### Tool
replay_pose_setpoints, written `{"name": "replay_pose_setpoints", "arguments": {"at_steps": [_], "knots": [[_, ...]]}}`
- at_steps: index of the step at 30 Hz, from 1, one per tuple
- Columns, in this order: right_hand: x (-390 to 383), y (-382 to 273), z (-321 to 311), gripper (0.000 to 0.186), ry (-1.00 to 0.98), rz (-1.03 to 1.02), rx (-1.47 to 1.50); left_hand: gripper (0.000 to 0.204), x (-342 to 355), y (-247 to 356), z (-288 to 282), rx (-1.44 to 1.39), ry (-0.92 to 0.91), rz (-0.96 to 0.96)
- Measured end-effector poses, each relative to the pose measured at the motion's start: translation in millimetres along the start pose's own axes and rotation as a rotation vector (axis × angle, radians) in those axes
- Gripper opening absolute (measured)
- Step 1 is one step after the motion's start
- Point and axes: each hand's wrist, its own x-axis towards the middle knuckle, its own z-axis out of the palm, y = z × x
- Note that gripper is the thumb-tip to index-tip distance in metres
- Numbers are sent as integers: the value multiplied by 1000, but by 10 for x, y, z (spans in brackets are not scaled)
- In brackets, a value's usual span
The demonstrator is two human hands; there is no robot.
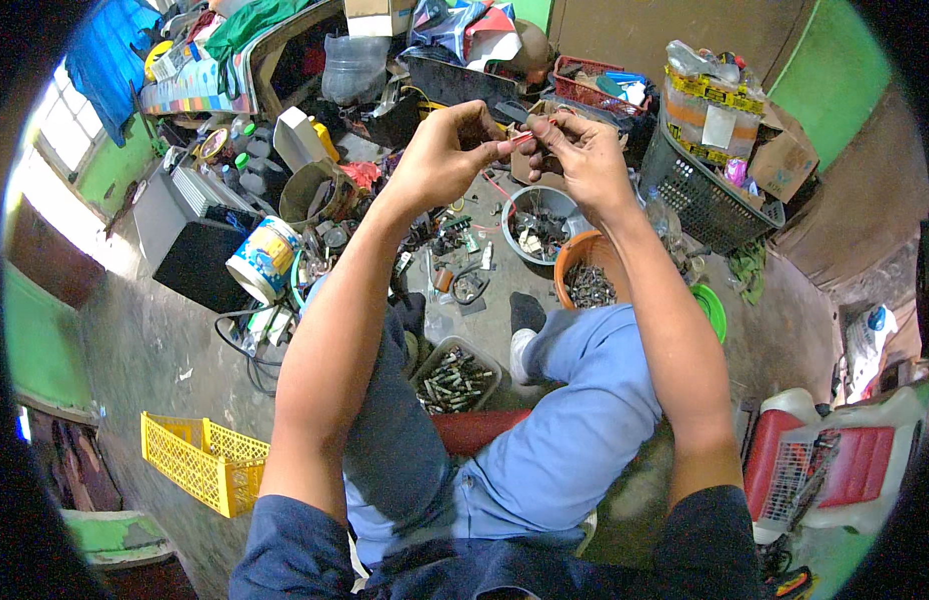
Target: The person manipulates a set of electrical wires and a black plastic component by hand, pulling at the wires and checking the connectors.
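Observation:
My left hand (447, 150) and my right hand (583, 150) are raised together in front of me. Between their fingertips they pinch a small thin part with a red end (525, 136); its kind is too small to tell. Below the hands on the floor stand a grey bowl (560, 199) with small pieces and an orange bowl (575, 255) full of dark metal bits. A clear tray of small cylindrical parts (453, 378) lies between my knees.
I sit on a red stool (475, 428) over a concrete floor littered with electronic scrap. A black speaker box (197, 262) and a paint can (265, 258) stand left, a yellow crate (200, 460) lower left, a dark basket (700, 195) right, a red-and-white appliance (835, 460) lower right.

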Motion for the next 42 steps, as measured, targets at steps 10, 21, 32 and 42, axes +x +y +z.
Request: {"name": "replay_pose_setpoints", "arguments": {"at_steps": [10, 21, 32, 42], "knots": [[16, -19, 63, 25, 64, 4, -123, 23, 58, -65, 99, 69, 128, 112], [81, -47, -88, 24, 227, -563, -755, 21, -13, -172, -62, 210, 118, 106], [-19, 45, 26, 23, -271, -521, -1169, 18, -86, 4, -58, 280, -41, 73], [35, -13, 64, 17, 0, -372, -972, 16, -10, 0, -31, 106, 285, 63]]}}
